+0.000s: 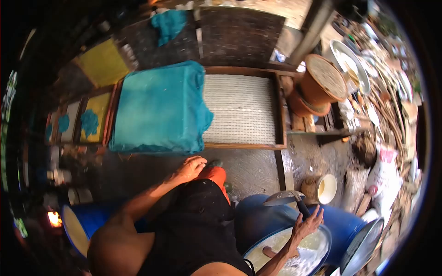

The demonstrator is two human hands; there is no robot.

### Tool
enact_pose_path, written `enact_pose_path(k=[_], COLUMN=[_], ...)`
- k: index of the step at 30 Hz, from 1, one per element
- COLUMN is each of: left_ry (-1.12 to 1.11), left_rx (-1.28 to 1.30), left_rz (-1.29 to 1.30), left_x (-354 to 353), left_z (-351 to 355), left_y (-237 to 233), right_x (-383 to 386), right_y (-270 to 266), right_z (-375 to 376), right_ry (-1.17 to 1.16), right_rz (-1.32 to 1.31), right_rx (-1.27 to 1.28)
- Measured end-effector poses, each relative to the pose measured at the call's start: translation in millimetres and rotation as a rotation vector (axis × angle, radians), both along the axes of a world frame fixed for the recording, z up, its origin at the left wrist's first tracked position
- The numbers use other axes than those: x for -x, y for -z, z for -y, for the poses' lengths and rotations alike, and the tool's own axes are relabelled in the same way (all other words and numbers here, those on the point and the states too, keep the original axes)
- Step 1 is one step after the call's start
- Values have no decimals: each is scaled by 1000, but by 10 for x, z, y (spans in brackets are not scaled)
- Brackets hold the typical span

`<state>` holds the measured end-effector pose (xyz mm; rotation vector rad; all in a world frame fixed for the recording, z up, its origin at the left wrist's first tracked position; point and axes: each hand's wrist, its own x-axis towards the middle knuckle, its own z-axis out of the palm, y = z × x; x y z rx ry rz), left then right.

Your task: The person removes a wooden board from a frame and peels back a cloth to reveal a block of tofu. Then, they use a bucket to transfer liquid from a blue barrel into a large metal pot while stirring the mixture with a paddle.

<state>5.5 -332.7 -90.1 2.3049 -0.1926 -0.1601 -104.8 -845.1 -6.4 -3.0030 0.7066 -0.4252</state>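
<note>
At the near right, pale, foamy liquid [276, 240] is contained in a blue drum [329, 244]; above it the right hand [308, 224] is held with the fingers spread, just beside the black handle [304, 209] of a metal pan [277, 199]; whether the handle is touched cannot be told, and no firm grip is seen; the pan is placed near the far rim of the drum, its bowl toward the left; if the handle were only lightly caught, the pan could perhaps be tipped, and liquid be splashed. To the left, the left hand [189, 169] is loosely curled, and nothing is seen in it; the orange-clothed leg [214, 176] is nearest to it; on the wet floor [248, 170] a slip might be caused by a careless step. Farther, a wooden frame [280, 115] is partly covered by a teal cloth [159, 108]; at the right a white ribbed mat [241, 110] is exposed, and could be soiled by drips.
</note>
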Motion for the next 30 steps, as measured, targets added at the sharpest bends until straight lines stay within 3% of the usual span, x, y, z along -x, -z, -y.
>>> enact_pose_path(k=[3,4,5,6,7,9,11,13,15,17,18,19,20,21,23,25,26,27,29,30], left_ry=[-217,-317,-300,-346,-364,-578,-695,-1297,-1360,-1331,-1327,-1279,-1223,-1228,-1229,-1153,-1204,-1186,-1374,-1333], left_rx=[-44,-78,-129,-183,-190,-96,-98,249,404,112,104,72,42,15,-43,-242,-61,-62,338,318], left_rz=[-155,-341,-140,-321,-305,-255,-162,-667,-549,-144,-150,20,192,133,15,178,11,-5,-242,-278], left_x=[593,806,1187,1400,1769,2233,2414,2274,2173,2163,2089,1969,1867,1684,1270,1110,1032,1008,916,909], left_z=[-759,-1035,-1471,-1770,-2273,-2949,-3433,-3800,-4184,-4882,-5205,-5505,-5744,-5674,-5438,-5672,-5644,-5648,-5622,-5684], left_y=[300,387,1013,1057,1724,2113,2111,1658,1372,2089,2304,2478,2558,2226,1376,1681,1496,1361,1304,1384], right_x=[-231,-328,-436,-544,-644,-805,-933,-953,-922,-923,-867,-825,-819,-842,-897,-818,-841,-759,-662,-508], right_y=[63,192,351,523,705,1059,1447,1869,2229,2542,2722,2915,3108,3296,3671,3847,3003,2877,2756,2854], right_z=[-236,-356,-492,-712,-1006,-1670,-2396,-3098,-3741,-4315,-4550,-4742,-4932,-5128,-5451,-5706,-5954,-5979,-5846,-5725], right_ry=[-161,-250,-332,-361,-386,-483,-502,-423,-298,-179,-42,-33,-22,-16,-147,-379,-47,-20,0,58], right_rz=[136,140,141,66,-12,-294,-559,-773,-911,-929,-935,-934,-809,-674,-603,-478,-475,-466,-539,-450], right_rx=[-61,-192,-323,-498,-673,-837,-1091,-1415,-1623,-1725,-1823,-1826,-1968,-2106,-2087,-2029,-2037,-2034,-1834,-1810])
